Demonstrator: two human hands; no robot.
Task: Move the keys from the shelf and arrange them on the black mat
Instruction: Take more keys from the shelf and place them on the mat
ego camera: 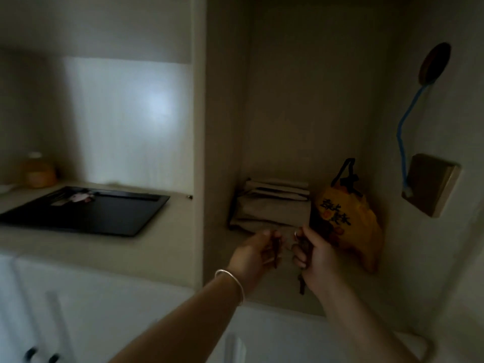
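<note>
Both my hands are inside the right-hand shelf niche (285,289). My left hand (255,254), with a silver bangle on its wrist, pinches a dark key (276,248). My right hand (318,254) is closed on a bunch of keys (301,282), one key dangling below the fist and a ring showing at the top. The black mat (104,217) lies on the counter in the left niche. A set of keys with a pinkish tag (78,198) rests near the mat's far edge. The picture is dim and blurred.
Folded beige cloth (272,205) and a yellow printed bag (348,218) stand at the back of the shelf. A pillar (199,153) divides the two niches. A yellowish jar (39,171) stands far left. A blue cord (403,132) and wooden block (430,184) hang on the right wall.
</note>
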